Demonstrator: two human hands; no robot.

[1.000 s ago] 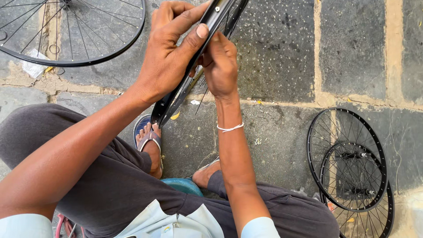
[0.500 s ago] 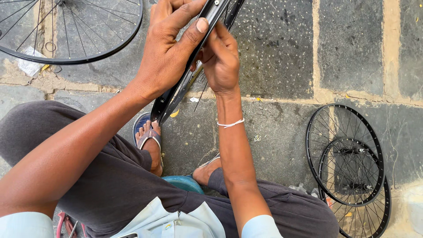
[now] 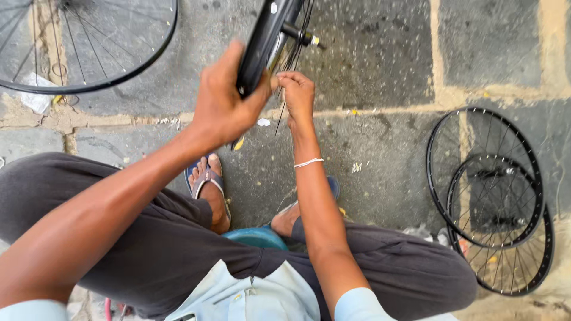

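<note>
Left hand (image 3: 223, 104) grips one black rim (image 3: 262, 44); right hand (image 3: 297, 95) pinches its spokes (image 3: 291, 59) — three wheels (image 3: 482, 178) lie around.

The floor (image 3: 380, 53) is dark grey stone slabs, speckled pale and parted by worn sandy joints. Even daylight falls on it, with no hard shadows. A spoked wheel (image 3: 83, 47) lies flat at the upper left, beside a crumpled scrap of paper (image 3: 35, 101). Two black spoked rims (image 3: 493, 196) lie overlapping on the right. Small bits of litter dot the stone.
</note>
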